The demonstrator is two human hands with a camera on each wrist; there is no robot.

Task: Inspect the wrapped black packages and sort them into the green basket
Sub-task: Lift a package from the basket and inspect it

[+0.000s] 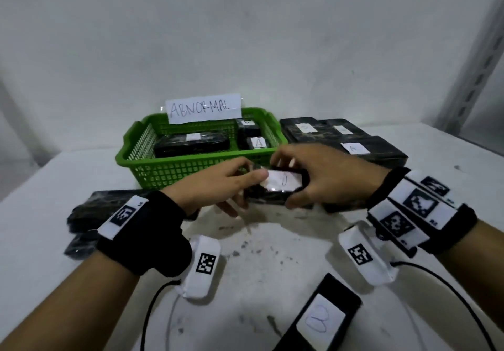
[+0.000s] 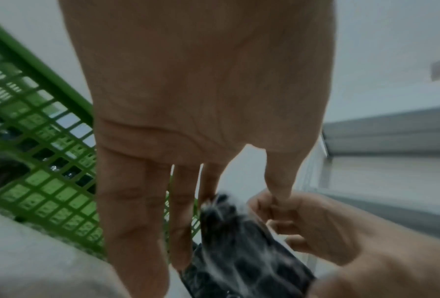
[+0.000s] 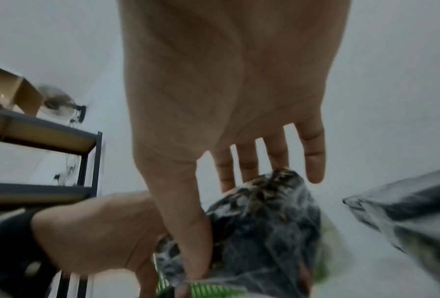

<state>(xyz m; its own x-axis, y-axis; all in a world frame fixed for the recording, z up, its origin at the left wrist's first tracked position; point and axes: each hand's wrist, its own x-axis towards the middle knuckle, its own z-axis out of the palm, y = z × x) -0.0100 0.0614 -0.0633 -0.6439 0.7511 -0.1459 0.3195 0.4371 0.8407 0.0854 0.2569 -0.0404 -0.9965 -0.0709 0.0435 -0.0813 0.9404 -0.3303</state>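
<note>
Both hands hold one wrapped black package point(image 1: 275, 189) with a white label just in front of the green basket point(image 1: 169, 172). My left hand point(image 1: 231, 184) pinches its left end, thumb on top. My right hand point(image 1: 308, 176) grips its right end, fingers curled over the far edge and thumb on the near edge. The left wrist view shows the package point(image 2: 242, 250) beyond my fingers point(image 2: 135, 221), beside the basket mesh point(image 2: 48, 161). The right wrist view shows its shiny wrap point(image 3: 262, 231) under my thumb point(image 3: 188, 221). The basket holds three black packages, among them one lying flat point(image 1: 191, 143) and one marked A point(image 1: 256, 142).
An "ABNORMAL" paper sign point(image 1: 203, 108) stands on the basket's back rim. Several black packages point(image 1: 349, 140) are stacked right of the basket. More lie at the left point(image 1: 90, 214), and one with a white label point(image 1: 321, 320) at the near edge. Cables trail on the white table point(image 1: 259, 241).
</note>
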